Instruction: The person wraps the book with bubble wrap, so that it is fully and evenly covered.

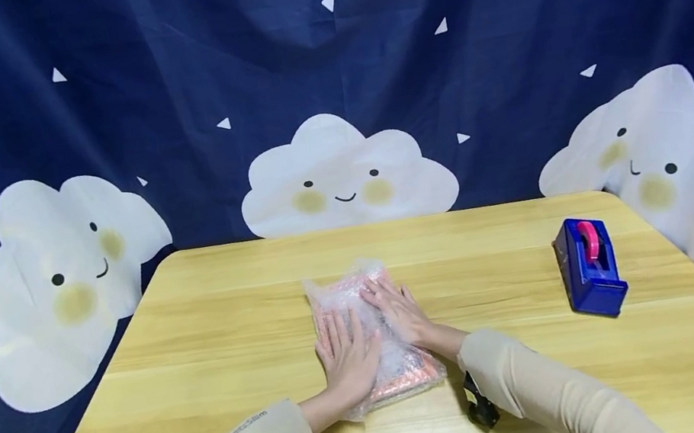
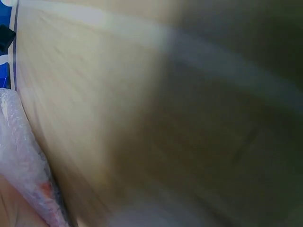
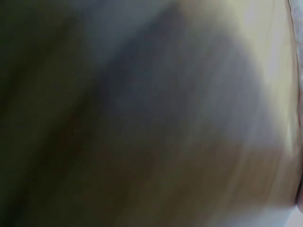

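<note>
A flat reddish item wrapped in clear bubble wrap (image 1: 407, 380) lies near the middle of the table; the wrap hides what kind of item it is. My left hand (image 1: 350, 359) rests on its left side, fingers extended over the plastic. Higher up on the right side, my right hand (image 1: 400, 313) lies on the wrap with its fingers straight. In the left wrist view, an edge of the bubble wrap (image 2: 23, 146) shows at the left, beside part of the hand. The right wrist view holds mostly blurred table.
On the right of the wooden table (image 1: 201, 335) stands a blue tape dispenser (image 1: 592, 282) with a roll of pink tape (image 1: 590, 240). A dark blue curtain (image 1: 316, 44) with smiling clouds hangs behind the table's far edge.
</note>
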A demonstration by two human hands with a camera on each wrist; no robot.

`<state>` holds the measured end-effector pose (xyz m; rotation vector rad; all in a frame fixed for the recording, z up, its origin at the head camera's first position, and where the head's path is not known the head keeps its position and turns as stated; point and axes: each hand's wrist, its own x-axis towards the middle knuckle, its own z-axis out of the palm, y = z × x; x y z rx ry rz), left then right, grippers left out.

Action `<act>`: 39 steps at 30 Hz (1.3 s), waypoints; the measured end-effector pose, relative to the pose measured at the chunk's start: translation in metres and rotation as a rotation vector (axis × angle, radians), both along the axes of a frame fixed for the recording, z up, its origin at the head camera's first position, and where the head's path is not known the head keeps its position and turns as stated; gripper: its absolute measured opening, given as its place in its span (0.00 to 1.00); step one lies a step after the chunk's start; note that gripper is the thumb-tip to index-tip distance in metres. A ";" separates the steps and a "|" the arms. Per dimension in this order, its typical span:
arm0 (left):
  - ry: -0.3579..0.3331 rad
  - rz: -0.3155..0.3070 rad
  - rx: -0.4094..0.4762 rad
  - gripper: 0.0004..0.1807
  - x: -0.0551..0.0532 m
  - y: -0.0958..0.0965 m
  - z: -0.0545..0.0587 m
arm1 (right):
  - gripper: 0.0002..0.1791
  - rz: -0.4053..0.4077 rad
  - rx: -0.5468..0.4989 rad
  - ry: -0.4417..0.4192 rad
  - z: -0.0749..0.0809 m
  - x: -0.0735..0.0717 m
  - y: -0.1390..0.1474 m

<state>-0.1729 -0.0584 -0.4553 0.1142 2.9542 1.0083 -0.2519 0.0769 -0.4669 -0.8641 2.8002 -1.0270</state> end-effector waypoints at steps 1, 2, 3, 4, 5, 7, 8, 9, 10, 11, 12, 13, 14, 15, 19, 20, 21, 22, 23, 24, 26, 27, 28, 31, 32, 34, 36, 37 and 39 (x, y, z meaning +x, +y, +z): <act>-0.001 -0.015 -0.018 0.36 0.000 0.001 0.000 | 0.27 -0.006 -0.013 -0.006 0.000 0.000 0.001; -0.004 -0.028 -0.033 0.37 0.000 0.001 0.000 | 0.26 -0.013 -0.033 -0.015 0.000 0.000 0.001; -0.006 -0.042 -0.047 0.37 0.000 0.002 0.000 | 0.27 -0.023 -0.051 -0.031 0.001 0.000 0.002; -0.006 -0.058 -0.056 0.38 0.000 0.002 0.000 | 0.27 -0.033 -0.068 -0.048 0.001 0.000 0.002; -0.006 -0.071 -0.075 0.39 0.000 0.002 0.000 | 0.27 -0.039 -0.087 -0.060 0.002 0.000 0.003; -0.011 -0.093 -0.117 0.41 -0.001 0.003 0.000 | 0.27 -0.048 -0.117 -0.089 0.002 0.000 0.004; -0.011 -0.103 -0.131 0.42 -0.001 0.003 0.000 | 0.28 -0.050 -0.131 -0.097 0.003 0.000 0.004; -0.012 -0.113 -0.150 0.43 -0.001 0.003 0.000 | 0.28 -0.049 -0.141 -0.110 0.003 0.000 0.004; -0.011 -0.124 -0.174 0.44 -0.001 0.004 0.000 | 0.28 -0.046 -0.145 -0.117 0.004 -0.001 0.004; -0.016 -0.135 -0.202 0.45 -0.002 0.004 0.000 | 0.28 -0.042 -0.149 -0.125 0.004 -0.001 0.004; -0.019 -0.147 -0.222 0.46 -0.002 0.004 0.000 | 0.28 -0.038 -0.152 -0.134 0.004 -0.002 0.004; -0.019 -0.158 -0.243 0.47 -0.002 0.004 0.000 | 0.28 -0.035 -0.153 -0.138 0.004 -0.002 0.004; -0.016 -0.169 -0.257 0.47 -0.002 0.004 0.000 | 0.28 -0.031 -0.152 -0.143 0.004 -0.002 0.004; -0.016 -0.180 -0.276 0.48 -0.001 0.004 -0.001 | 0.28 -0.026 -0.154 -0.148 0.004 -0.002 0.004; -0.003 -0.195 -0.312 0.47 -0.002 0.003 -0.002 | 0.29 -0.014 -0.163 -0.165 0.003 -0.004 0.003; 0.003 -0.197 -0.316 0.46 -0.002 0.003 -0.002 | 0.29 -0.013 -0.168 -0.173 0.003 -0.004 0.004; 0.003 -0.199 -0.326 0.46 -0.002 0.003 -0.002 | 0.30 -0.014 -0.173 -0.181 0.003 -0.004 0.004; 0.005 -0.201 -0.338 0.46 -0.003 0.003 -0.001 | 0.30 -0.014 -0.176 -0.186 0.003 -0.005 0.004; 0.005 -0.204 -0.350 0.46 -0.003 0.003 0.000 | 0.30 -0.015 -0.182 -0.188 0.003 -0.005 0.005; 0.008 -0.210 -0.353 0.46 -0.004 0.003 0.000 | 0.30 -0.016 -0.187 -0.200 0.003 -0.006 0.005; 0.004 -0.223 -0.344 0.47 -0.006 0.003 0.002 | 0.30 -0.020 -0.202 -0.216 0.003 -0.006 0.006; -0.002 -0.231 -0.341 0.47 -0.007 0.002 0.003 | 0.30 -0.021 -0.208 -0.224 0.003 -0.007 0.006; -0.007 -0.239 -0.332 0.47 -0.009 0.002 0.004 | 0.30 -0.018 -0.214 -0.234 0.004 -0.007 0.006; -0.024 -0.256 -0.289 0.48 -0.014 0.000 0.005 | 0.30 -0.013 -0.235 -0.259 0.004 -0.008 0.006; -0.029 -0.259 -0.281 0.49 -0.016 -0.001 0.005 | 0.30 -0.009 -0.248 -0.268 0.005 -0.008 0.006; -0.034 -0.259 -0.259 0.48 -0.020 -0.001 0.005 | 0.31 -0.008 -0.275 -0.296 0.006 -0.007 0.006; -0.038 -0.253 -0.241 0.48 -0.023 0.000 0.004 | 0.32 -0.017 -0.307 -0.339 0.007 -0.006 0.006; -0.037 -0.244 -0.237 0.48 -0.025 0.000 0.004 | 0.32 -0.021 -0.326 -0.357 0.007 -0.005 0.007; -0.023 -0.227 -0.226 0.50 -0.028 0.002 0.002 | 0.33 -0.036 -0.337 -0.393 0.008 -0.005 0.007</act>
